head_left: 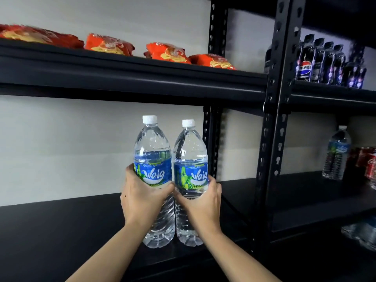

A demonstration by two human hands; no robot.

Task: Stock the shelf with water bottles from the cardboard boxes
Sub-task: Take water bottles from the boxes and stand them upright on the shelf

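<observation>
Head view: a person stands before a black metal shelf (61,231), one water bottle in each hand.
Left hand: the left hand (142,198) is wrapped round the middle of the left bottle (152,159), fingers closed over the lower edge of the blue label.
Right hand: the right hand (200,202) is closed the same way round the right bottle (191,157), thumb on the label.
Bottles: both upright, caps on, side by side and about touching; their bases sit at or just above the shelf board near its front edge. Whether they rest on it fully I cannot tell.
Shelf so far: the board around the two bottles is otherwise bare, so these look like the first on it.
Neighbouring bay: one similar water bottle (336,153) stands to the right beside red cans (369,161); cola bottles (325,64) above.
Upper shelf: orange snack packets (168,53).
Boxes: no cardboard boxes in view.
Progress: early, by my judgement; these two need releasing and most of the shelf is yet to fill.
</observation>
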